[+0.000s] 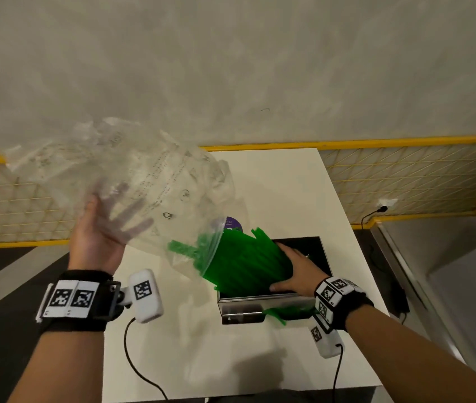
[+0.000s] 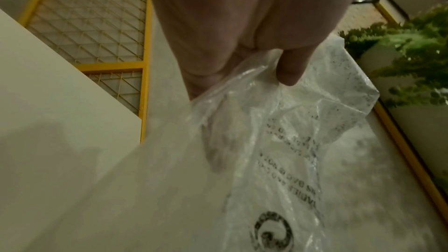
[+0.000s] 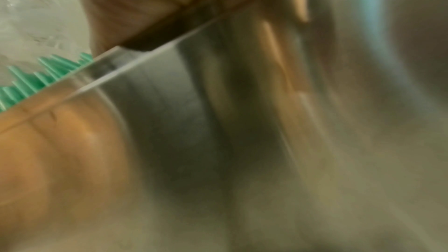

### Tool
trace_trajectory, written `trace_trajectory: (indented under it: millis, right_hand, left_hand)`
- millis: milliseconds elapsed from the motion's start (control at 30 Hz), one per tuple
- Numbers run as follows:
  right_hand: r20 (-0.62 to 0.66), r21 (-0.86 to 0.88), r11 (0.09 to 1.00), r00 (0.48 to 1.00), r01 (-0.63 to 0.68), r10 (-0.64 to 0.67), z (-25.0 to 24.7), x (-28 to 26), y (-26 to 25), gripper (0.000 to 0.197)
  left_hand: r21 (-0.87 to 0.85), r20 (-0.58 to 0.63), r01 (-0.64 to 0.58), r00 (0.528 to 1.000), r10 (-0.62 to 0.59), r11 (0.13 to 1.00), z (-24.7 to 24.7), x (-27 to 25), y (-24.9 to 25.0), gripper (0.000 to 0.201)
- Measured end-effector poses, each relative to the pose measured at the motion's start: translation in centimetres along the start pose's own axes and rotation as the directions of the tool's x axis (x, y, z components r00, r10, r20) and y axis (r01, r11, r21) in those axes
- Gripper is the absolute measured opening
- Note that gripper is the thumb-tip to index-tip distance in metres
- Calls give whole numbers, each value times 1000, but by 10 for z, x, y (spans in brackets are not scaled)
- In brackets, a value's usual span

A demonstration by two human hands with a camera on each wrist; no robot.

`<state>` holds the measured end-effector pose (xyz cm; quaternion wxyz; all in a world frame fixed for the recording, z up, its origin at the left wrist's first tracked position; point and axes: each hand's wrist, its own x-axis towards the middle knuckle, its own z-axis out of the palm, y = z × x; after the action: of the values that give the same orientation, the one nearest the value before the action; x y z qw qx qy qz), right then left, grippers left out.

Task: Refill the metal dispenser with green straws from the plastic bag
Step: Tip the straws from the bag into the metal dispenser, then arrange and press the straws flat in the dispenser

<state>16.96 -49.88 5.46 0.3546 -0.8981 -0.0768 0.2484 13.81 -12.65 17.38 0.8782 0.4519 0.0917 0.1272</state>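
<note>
Two hands share the load. Left hand [image 1: 100, 228] is raised over the counter's [image 1: 289, 175] left edge, thumb and fingers [image 2: 289, 72] pinching the closed end of the plastic bag [image 1: 132, 175], which slopes down to the right with its mouth lowest. Green straws [image 1: 245, 260] stick out of that mouth as one bundle, long axis running from upper left to lower right, lower ends already inside the open top of the metal dispenser [image 1: 260, 303] near the counter's right edge. A few straws show at its front slot. Right hand [image 1: 294, 271] lies flat against the bundle's right side, fingers straight, pressing rather than gripping, thumb at the dispenser's front rim. Judgement: the right hand is nearer the bundle and best placed to steady it while the left draws the bag up and leftward along the straws' axis.
</note>
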Motion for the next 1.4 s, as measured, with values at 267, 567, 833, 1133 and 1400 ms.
trace_trajectory:
  millis: [267,567,833,1133,1400]
  right_hand:
    - [9,-8,1000,1000,-7,7,0,2,1,116]
    - [12,-29,999,1000,-14,15,1,1,0,114]
    - [11,-54,998,1000,-21,22,1,1,0,113]
    - [5,-38,999,1000,-5,5,2,2,1,113]
    - [-51,-3,1000,999,16,-16,-2,-4,-2,113]
  left_hand:
    - [-384,-282,-96,959,-17,918,-97,-9,23,52]
    - [-201,-563,207,775,-286,957,-128,-62,-84,26]
    - [31,-529,540,723,-445,841,-133,-87,-134,25]
    - [95,-629,624,642,-439,776,-169,-102,-128,66]
    - [683,-687,433,653,318,588,-135,-88,-6,64]
